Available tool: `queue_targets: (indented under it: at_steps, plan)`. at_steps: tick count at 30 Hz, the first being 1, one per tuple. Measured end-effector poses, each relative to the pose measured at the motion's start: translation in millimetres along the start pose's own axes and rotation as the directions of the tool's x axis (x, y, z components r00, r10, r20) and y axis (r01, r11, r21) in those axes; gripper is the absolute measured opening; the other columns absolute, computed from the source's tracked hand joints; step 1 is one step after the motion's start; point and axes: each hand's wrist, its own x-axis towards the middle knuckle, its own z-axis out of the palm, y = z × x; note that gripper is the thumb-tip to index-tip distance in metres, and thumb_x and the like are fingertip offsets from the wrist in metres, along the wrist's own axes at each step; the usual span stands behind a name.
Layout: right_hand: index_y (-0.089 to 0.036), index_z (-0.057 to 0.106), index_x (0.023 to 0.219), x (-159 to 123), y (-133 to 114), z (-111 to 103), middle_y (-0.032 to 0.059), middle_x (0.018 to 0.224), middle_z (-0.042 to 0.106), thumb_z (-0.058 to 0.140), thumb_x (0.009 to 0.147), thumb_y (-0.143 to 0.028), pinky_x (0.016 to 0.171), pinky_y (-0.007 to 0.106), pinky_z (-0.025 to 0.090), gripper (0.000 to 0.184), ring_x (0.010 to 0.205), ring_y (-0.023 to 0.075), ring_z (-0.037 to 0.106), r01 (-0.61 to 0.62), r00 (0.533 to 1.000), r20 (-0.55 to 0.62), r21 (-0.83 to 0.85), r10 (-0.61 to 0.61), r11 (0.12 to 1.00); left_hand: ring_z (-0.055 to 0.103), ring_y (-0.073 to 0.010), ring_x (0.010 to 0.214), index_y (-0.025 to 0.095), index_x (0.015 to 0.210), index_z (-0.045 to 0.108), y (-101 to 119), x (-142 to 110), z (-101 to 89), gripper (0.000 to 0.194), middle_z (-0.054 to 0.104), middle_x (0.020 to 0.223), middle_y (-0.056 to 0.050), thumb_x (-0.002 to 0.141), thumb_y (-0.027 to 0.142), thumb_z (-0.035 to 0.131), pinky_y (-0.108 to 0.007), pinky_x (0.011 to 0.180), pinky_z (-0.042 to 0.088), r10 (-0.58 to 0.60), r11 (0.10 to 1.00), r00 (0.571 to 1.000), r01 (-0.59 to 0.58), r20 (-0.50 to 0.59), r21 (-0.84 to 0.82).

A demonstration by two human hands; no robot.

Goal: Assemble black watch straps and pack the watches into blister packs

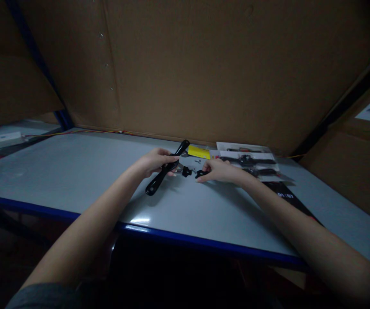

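Observation:
My left hand (155, 162) grips a long glossy black handle (156, 182) around its middle, and the bar slants across the table. My right hand (217, 171) reaches in from the right, its fingertips pinching a small black star knob (200, 174). A second black star knob (186, 171) lies on the table between my hands. Just beyond it are a few small metal screws (198, 161). A yellow card (198, 151) lies behind them, and a printed sheet with pictures of black tools (246, 161) lies behind my right hand.
A grey table top with a blue front edge (172, 236) stands before me, backed by cardboard walls (204, 64). A thin red and yellow wire (75, 132) runs along the back. A black printed strip (284, 196) lies at the right, under the sheet.

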Motion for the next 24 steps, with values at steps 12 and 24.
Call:
queue_targets:
  at_steps: [12,24]
  plan:
    - [-0.021,0.059,0.084,-3.6,5.3,7.5,0.0078,0.09,0.063,0.061,0.06,-0.061,0.07,0.037,0.037,0.047,0.091,0.0293,0.054,0.086,0.983,-0.167,0.019,-0.081,0.996,0.065,-0.0135,0.067,0.011,0.086,0.051,-2.2,2.7,-0.2,0.006,0.068,0.084,-0.013,0.086,0.016,0.048,-0.024,0.061,0.054,-0.093,0.968,0.995,0.095,0.02,-0.234]
    - [-0.017,0.063,0.084,34.5,27.7,-16.1,0.0066,0.086,0.064,0.057,0.074,-0.034,0.067,0.028,0.043,0.021,0.079,0.0181,0.058,0.28,0.944,-0.228,0.168,-0.239,0.945,0.067,-0.0171,0.075,0.003,0.097,0.055,-3.4,7.8,-2.1,0.018,0.068,0.087,-0.015,0.084,0.012,0.047,-0.025,0.076,0.054,-0.073,0.92,0.997,0.076,0.023,-0.385]
